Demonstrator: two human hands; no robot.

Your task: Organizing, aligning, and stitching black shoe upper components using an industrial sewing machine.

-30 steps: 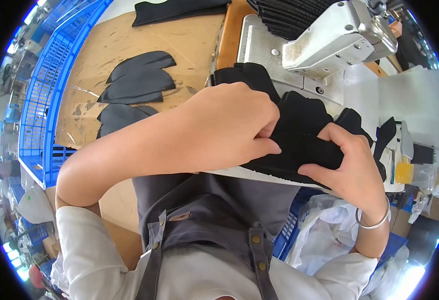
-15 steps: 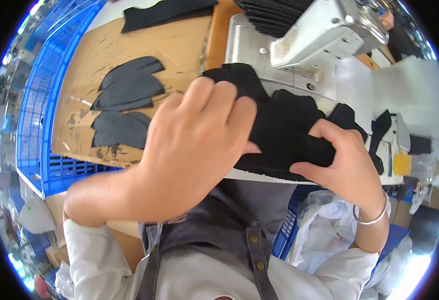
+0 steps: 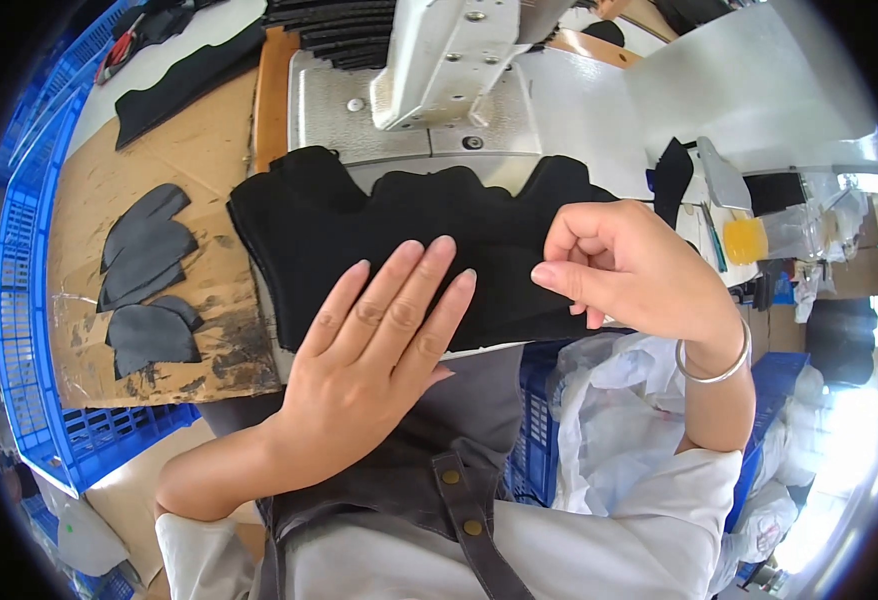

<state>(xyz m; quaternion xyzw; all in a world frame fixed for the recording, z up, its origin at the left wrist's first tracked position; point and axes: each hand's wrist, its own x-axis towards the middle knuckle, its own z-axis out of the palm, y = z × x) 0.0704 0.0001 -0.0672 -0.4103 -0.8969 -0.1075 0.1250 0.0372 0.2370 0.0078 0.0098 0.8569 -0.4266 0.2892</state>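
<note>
A stack of black cut fabric pieces (image 3: 389, 215) with a scalloped far edge lies in front of the sewing machine (image 3: 449, 75). My left hand (image 3: 374, 325) rests palm down on its near part, fingers stretched and slightly spread, holding nothing. My right hand (image 3: 629, 265) is over the stack's right end with curled fingers and the thumb drawn in against them. Whatever is between those fingers, if anything, cannot be made out. The right hand covers part of the fabric's right edge.
Dark grey curved pieces (image 3: 149, 250) lie on a worn cardboard sheet (image 3: 79, 330) at left, beside a blue crate (image 3: 24, 390). More black fabric (image 3: 189, 80) lies behind. A yellow-capped bottle (image 3: 744, 242) and tweezers (image 3: 714, 237) are at right; a white plastic bag (image 3: 609, 420) hangs below.
My left hand has gone from curled above the fabric to flat on it. My right hand's thumb and fingers have come together. The view has shifted right, and the fabric now lies spread flatter.
</note>
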